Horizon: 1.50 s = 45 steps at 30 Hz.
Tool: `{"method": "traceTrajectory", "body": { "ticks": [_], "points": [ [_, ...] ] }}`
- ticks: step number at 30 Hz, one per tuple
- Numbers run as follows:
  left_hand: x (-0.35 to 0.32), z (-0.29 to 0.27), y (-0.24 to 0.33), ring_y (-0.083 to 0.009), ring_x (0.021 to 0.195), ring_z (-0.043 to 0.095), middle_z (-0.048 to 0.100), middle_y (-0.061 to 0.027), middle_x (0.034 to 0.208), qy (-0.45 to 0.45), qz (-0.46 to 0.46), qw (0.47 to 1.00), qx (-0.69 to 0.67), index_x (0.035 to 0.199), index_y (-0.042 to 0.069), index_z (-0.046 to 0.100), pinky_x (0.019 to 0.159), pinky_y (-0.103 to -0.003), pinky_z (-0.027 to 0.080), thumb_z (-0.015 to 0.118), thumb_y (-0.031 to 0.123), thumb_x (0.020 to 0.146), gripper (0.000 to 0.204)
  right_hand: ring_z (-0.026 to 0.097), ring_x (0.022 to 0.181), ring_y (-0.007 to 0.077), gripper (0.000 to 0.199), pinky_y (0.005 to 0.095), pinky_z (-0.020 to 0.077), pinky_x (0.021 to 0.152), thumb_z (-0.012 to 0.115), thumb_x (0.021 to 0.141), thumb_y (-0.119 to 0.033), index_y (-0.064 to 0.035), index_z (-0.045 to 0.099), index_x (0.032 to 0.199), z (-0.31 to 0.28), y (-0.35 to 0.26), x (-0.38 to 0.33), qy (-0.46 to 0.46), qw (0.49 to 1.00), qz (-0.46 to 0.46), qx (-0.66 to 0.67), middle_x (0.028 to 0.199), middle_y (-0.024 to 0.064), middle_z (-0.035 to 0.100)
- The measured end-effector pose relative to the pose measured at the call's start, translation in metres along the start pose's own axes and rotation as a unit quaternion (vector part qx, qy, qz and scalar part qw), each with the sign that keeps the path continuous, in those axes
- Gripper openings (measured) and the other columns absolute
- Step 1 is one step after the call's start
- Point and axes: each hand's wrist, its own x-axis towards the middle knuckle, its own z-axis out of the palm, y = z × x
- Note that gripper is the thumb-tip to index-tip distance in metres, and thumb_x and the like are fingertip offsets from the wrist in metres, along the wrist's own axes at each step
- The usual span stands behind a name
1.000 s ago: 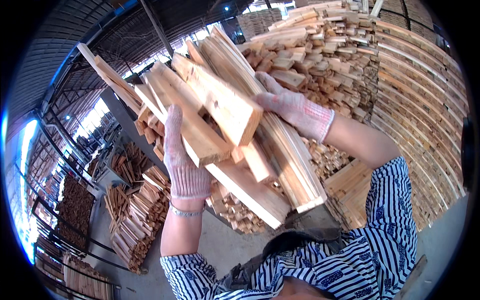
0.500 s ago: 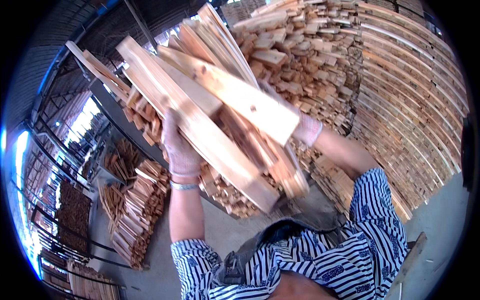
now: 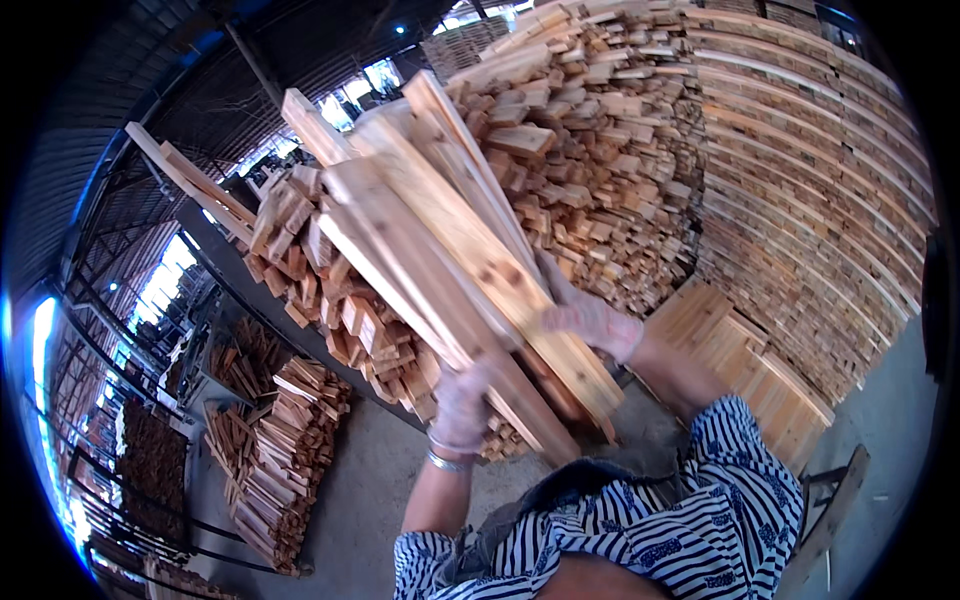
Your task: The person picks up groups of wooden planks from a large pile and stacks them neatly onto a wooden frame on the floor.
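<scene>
Brought the bundle of boards (image 3: 400, 235) lower since the earlier frame, with both hands down nearer the body and the long pieces drawn closer together. Held the load firmly between two pale knit gloves. Clasped the near left edge with the left hand (image 3: 462, 398), a bracelet (image 3: 450, 461) at its wrist. Gripped the right side with the right hand (image 3: 595, 320), slightly farther up, with digits over the edge of a knotted board (image 3: 490, 265) on top. Could not make out the left fingertips, blurred against the wood. Carried the bundle aslant before the chest, near ends by the striped shirt (image 3: 620, 530), far ends up and to the left, partly in front of a heap of short wood blocks (image 3: 367, 328). Could not tell about any contact underneath. Had a large woodpile (image 3: 600, 150) beyond the right hand, a tall layered stack (image 3: 800, 200) farther right, flat wooden panels (image 3: 740, 365) below that, and a smaller stack of sticks (image 3: 285, 460) on the floor (image 3: 370, 480) to the left.
</scene>
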Motion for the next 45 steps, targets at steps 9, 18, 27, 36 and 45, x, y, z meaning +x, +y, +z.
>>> {"method": "traceTrajectory", "body": {
  "ticks": [9,18,27,36,45],
  "points": [
    [-0.020,0.041,-0.009,-0.0175,0.095,0.065,0.068,-0.0062,0.106,-0.069,0.008,0.995,0.067,0.119,0.003,0.063,0.083,-0.035,0.055,0.076,0.010,0.081,0.041,0.005,0.155,0.0283,0.142,0.0378,0.0086,0.124,0.086,0.063,-0.058,0.0040,0.002,0.159,-0.012,0.007,-0.059,0.096,0.989,0.026,0.109,0.166,0.0208,0.010],
    [0.027,0.052,-0.049,-0.0224,0.109,0.065,0.065,-0.0136,0.121,-0.207,-0.056,0.975,-0.062,0.132,-0.001,0.053,0.086,-0.033,0.059,0.079,0.019,0.084,0.059,0.047,0.134,0.0239,0.119,0.0348,0.0387,0.113,0.085,0.059,-0.022,-0.0071,0.024,0.159,-0.027,0.002,-0.140,0.253,0.909,0.195,0.266,0.147,0.0115,0.048],
    [0.066,0.170,-0.066,-0.0203,0.121,0.052,0.052,-0.0134,0.135,-0.309,-0.127,0.939,-0.077,0.149,0.001,0.033,0.100,-0.031,0.043,0.080,0.020,0.080,0.085,0.064,0.082,0.0187,0.059,0.0334,0.0550,0.071,0.065,0.082,-0.006,-0.0027,0.048,0.138,-0.119,0.078,-0.266,0.401,0.890,0.088,0.198,0.098,0.0063,0.068],
    [0.068,0.355,-0.197,-0.0193,0.117,0.061,0.057,-0.0142,0.131,-0.368,-0.244,0.861,-0.254,0.145,0.003,0.038,0.091,-0.033,0.058,0.069,0.005,0.091,0.062,0.058,0.119,0.0227,0.049,0.0363,0.0467,0.102,0.057,0.098,-0.030,0.0005,0.054,0.137,-0.277,0.016,-0.375,0.414,0.867,0.277,0.013,0.133,0.0130,0.060],
    [0.017,0.431,-0.364,-0.0244,0.124,0.059,0.059,-0.0168,0.133,-0.388,-0.518,0.726,-0.233,0.135,-0.002,0.053,0.106,-0.037,0.051,0.060,0.024,0.101,0.043,0.069,0.107,0.0206,0.062,0.0333,0.0597,0.089,0.072,0.093,-0.036,-0.0080,0.051,0.144,-0.270,0.027,-0.438,0.542,0.628,0.445,0.337,0.125,0.0134,0.067]
  ]
}}
